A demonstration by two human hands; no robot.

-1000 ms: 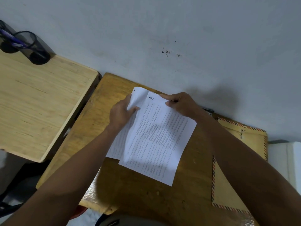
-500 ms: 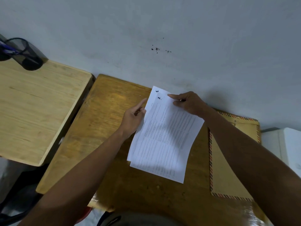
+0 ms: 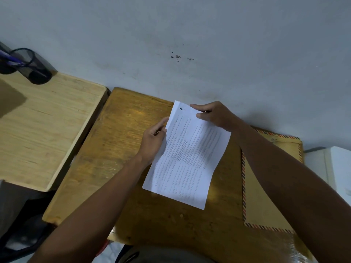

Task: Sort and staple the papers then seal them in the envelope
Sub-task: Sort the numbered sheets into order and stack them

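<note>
Lying at frame centre on the darker wooden desk (image 3: pixel 121 149), the printed papers (image 3: pixel 188 158) are held as one aligned stack. The left hand (image 3: pixel 153 143) is closed on the stack's left edge; the right hand (image 3: pixel 216 116) is pinched on its top right corner. A brown envelope (image 3: pixel 260 196) with striped border is seen at right, partly under the right forearm. A mesh pen holder (image 3: pixel 32 67) is noted upper left on the lighter desk (image 3: pixel 43 130).
</note>
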